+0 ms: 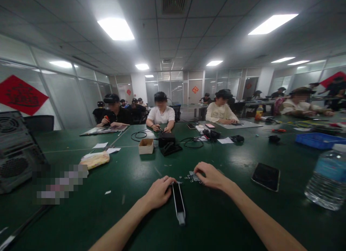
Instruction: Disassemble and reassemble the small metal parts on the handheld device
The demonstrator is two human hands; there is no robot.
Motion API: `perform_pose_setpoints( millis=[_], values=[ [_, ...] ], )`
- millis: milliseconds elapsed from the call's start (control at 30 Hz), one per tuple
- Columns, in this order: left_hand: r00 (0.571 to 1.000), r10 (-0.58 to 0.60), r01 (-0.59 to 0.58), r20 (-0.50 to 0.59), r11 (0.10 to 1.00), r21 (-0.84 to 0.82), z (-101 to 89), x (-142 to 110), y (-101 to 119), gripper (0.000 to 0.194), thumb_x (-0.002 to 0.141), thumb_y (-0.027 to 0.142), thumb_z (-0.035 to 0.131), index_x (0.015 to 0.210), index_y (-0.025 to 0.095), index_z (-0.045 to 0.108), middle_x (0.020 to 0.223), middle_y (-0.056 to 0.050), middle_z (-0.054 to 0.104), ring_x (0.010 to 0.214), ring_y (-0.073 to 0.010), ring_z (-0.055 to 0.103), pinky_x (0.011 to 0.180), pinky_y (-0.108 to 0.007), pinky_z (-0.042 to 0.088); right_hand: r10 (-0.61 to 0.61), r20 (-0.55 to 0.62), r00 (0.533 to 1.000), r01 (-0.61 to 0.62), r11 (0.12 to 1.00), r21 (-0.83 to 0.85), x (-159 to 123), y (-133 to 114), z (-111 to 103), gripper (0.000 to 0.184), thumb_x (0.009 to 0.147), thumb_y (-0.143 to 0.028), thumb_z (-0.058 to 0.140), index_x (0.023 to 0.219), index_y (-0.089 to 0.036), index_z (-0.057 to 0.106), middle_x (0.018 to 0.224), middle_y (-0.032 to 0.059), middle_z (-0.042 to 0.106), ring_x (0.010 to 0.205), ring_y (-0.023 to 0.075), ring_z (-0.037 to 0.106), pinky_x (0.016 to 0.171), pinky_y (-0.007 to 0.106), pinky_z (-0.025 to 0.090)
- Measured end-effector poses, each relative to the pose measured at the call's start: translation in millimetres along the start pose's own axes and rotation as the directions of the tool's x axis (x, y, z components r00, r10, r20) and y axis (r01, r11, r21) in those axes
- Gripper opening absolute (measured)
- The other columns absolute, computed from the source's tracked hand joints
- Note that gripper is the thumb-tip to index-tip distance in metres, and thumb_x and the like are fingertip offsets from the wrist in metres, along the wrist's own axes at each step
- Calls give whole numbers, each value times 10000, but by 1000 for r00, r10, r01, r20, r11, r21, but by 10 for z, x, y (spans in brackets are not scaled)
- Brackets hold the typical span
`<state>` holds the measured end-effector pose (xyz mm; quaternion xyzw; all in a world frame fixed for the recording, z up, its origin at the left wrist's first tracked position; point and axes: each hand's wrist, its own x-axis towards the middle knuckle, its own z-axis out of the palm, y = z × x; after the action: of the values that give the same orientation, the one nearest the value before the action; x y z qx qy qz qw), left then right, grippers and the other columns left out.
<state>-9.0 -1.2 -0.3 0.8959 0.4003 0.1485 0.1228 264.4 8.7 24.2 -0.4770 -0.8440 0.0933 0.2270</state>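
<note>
While the bare left hand (159, 192) rests its fingertips at the far end of a long, narrow black piece with white edges (178, 200), I cannot tell whether it grips or merely steadies; light, even pressure seems best. Just right of that far end lie small, pale, ring-like bits (186, 178), easily scattered by a careless sweep. Beside thin, flat grey pieces (191, 174), the bare right hand (209, 174) curls its fingers narrowly; whether anything is pinched is hidden, so small, careful finger movements would suit.

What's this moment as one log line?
left hand: at far end of narrow pale-edged part; right hand: at small loose parts; person's right: smartphone, water bottle
</note>
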Motion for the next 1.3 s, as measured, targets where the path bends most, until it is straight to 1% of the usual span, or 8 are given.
perform_pose_setpoints(
  millis=[100, 200, 333, 500, 700, 800, 933, 1300],
  values=[
    [1000, -3, 3, 1, 1000, 0, -21, -6, 21, 364, 859, 120, 421, 1191, 249, 498, 1124, -39, 559, 971, -182, 556, 880, -302, 442, 55, -72, 996, -55, 998, 7, -1, 70, -39, 171, 874, -213, 413, 885, -144, 569, 900, 69, 587, 784, 160, 534, 726, 287, 424],
    [1000, -4, 4, 6, 1000, -11, -31, -14, 31, 353, 865, 129, 419, 1189, 243, 498, 1130, -36, 555, 970, -180, 555, 866, -304, 448, 162, -53, 985, -162, 987, -11, -1, 179, -55, 193, 897, -260, 392, 900, -151, 551, 904, 66, 581, 746, 153, 533, 678, 276, 414],
    [1000, -9, 9, 6, 1000, -10, -13, -10, 11, 332, 878, 151, 420, 1187, 245, 496, 1137, -34, 550, 969, -177, 556, 857, -302, 454, 273, -16, 962, -272, 950, -150, -6, 319, -34, 174, 901, -251, 411, 900, -153, 555, 923, 80, 582, 777, 164, 546, 668, 269, 395],
    [1000, -5, 5, 3, 1000, 2, 9, 4, -8, 330, 882, 149, 420, 1190, 246, 492, 1132, -39, 550, 954, -178, 557, 855, -304, 453, 323, 24, 946, -299, 900, -318, -9, 450, 31, 172, 897, -220, 422, 895, -144, 576, 937, 103, 592, 832, 189, 561, 691, 274, 396],
    [1000, 5, -5, -9, 1000, -7, -10, 0, 19, 328, 876, 134, 425, 1175, 244, 499, 1125, -38, 557, 955, -181, 559, 854, -306, 454, 211, 3, 977, -203, 943, -265, 7, 353, 23, 221, 872, -271, 457, 1014, -166, 591, 990, 88, 587, 910, 199, 557, 771, 294, 417],
    [1000, 12, -12, -10, 1000, -10, -7, -4, 21, 330, 877, 137, 421, 1179, 244, 502, 1127, -41, 560, 963, -180, 558, 873, -303, 447, 125, 79, 989, -104, 967, -232, 6, 182, 22, 219, 866, -297, 474, 964, -180, 632, 965, 74, 594, 906, 197, 554, 789, 300, 418],
    [1000, -15, 15, 1, 1000, -16, -19, -8, 33, 337, 876, 140, 418, 1183, 247, 506, 1131, -41, 556, 955, -178, 557, 873, -302, 447, 155, 185, 970, -108, 964, -241, 10, 23, 70, 188, 859, -241, 492, 927, -176, 654, 943, 75, 613, 892, 200, 560, 760, 293, 421],
    [999, -28, 28, 21, 1000, -6, -70, -15, 68, 340, 871, 142, 421, 1182, 247, 506, 1133, -36, 560, 952, -182, 554, 859, -311, 447, 177, 156, 972, -136, 960, -246, 32, -26, 137, 168, 859, -134, 464, 843, -146, 630, 894, 84, 617, 857, 193, 575, 720, 275, 431]
  ],
)
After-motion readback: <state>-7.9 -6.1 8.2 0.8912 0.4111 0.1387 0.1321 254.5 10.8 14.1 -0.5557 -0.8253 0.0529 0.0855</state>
